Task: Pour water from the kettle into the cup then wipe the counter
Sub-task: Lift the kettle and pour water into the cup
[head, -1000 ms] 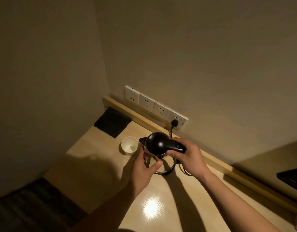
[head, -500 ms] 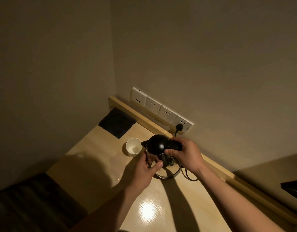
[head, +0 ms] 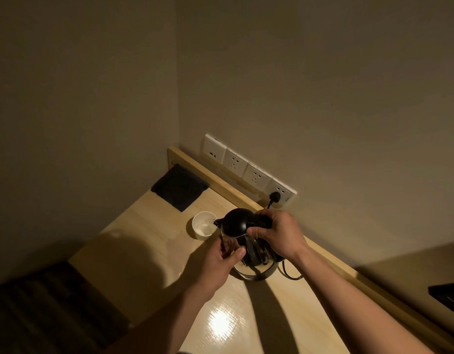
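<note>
A kettle (head: 236,225) with a black lid and shiny metal body is lifted off its round base (head: 256,273) and tilted left, its spout over the rim of a small white cup (head: 204,227). My right hand (head: 279,235) is shut on the kettle's black handle. My left hand (head: 220,261) presses against the kettle's lower body, thumb and fingers on the metal. A black cloth (head: 179,190) lies folded in the counter's far left corner. The wooden counter (head: 149,241) is glossy.
A row of white wall sockets (head: 248,172) runs above the counter's raised back edge, the kettle base's plug (head: 274,196) in the rightmost one. Its cord (head: 289,274) loops right of the base. A dark object (head: 448,295) sits at the right edge.
The kettle has come up off its base and tipped left toward the cup. Both hands stayed on it. My view has shifted, so everything sits further right.
</note>
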The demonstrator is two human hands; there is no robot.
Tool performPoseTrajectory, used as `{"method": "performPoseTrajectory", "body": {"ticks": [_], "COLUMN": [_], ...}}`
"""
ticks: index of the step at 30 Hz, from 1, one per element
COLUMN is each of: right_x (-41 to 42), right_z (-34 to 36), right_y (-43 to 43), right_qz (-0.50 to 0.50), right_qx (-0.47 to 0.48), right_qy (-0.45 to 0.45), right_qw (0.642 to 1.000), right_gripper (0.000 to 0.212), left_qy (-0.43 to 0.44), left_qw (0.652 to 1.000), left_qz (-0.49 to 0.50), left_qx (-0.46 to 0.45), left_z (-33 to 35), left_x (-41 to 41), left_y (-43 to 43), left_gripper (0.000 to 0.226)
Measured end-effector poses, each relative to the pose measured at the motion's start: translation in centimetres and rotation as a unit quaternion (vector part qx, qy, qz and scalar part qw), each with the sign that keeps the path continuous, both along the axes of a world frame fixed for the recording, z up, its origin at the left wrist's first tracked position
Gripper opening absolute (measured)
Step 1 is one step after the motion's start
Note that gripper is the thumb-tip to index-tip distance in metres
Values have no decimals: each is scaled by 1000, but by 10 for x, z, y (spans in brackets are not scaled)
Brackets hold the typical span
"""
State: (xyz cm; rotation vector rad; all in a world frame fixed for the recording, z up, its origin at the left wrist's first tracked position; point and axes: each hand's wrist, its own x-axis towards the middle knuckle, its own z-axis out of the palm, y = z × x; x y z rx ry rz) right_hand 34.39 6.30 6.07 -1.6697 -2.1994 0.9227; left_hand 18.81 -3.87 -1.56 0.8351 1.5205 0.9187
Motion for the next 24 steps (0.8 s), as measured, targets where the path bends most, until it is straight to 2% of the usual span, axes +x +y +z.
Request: {"method": "performPoseTrajectory", "body": {"ticks": [24], "right_x": [-6], "right_z": [7], "right_y": [13], "right_qz": [17], "right_qx": [10], "right_qy": [-48], "right_qw": [999], "right_gripper": [41], "left_qy": [-40], "left_qw": [999], "left_qz": [-3], "left_qx": [-6], "left_z": [-3], "left_x": [5], "left_y": [5], "left_gripper": [19]}}
